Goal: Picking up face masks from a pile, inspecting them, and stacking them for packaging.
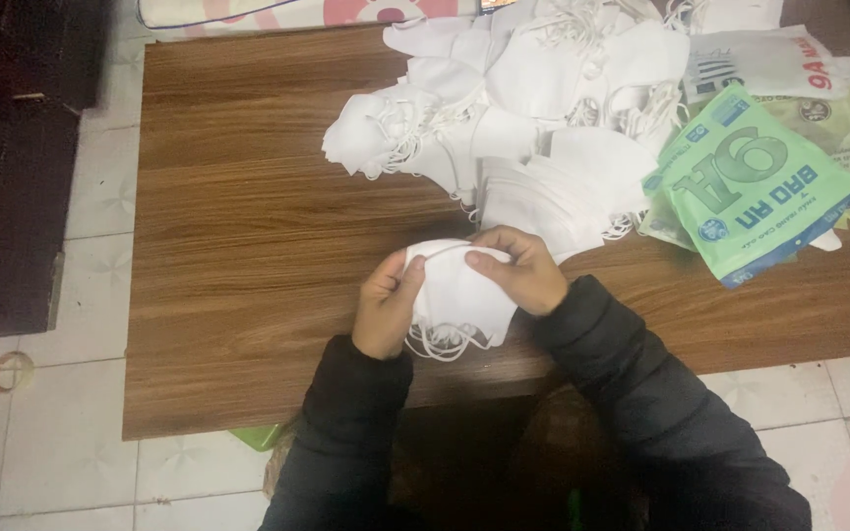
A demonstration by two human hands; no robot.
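Both of my hands hold a small stack of white face masks (pixel 456 295) over the near edge of the wooden table (pixel 248 246). My left hand (pixel 386 307) grips the stack's left side, thumb on top. On the right side, my right hand (pixel 518 270) pinches the top edge with fingers curled over it. White ear loops dangle below the stack. A big loose pile of white masks (pixel 523 108) lies on the table beyond my hands.
Green and white flat plastic bags (pixel 755 182) lie stacked at the table's right, with more pale bags behind them. A dark cabinet (pixel 12 167) stands on the left. White tiled floor surrounds the table, with a tape roll (pixel 10 372) on it.
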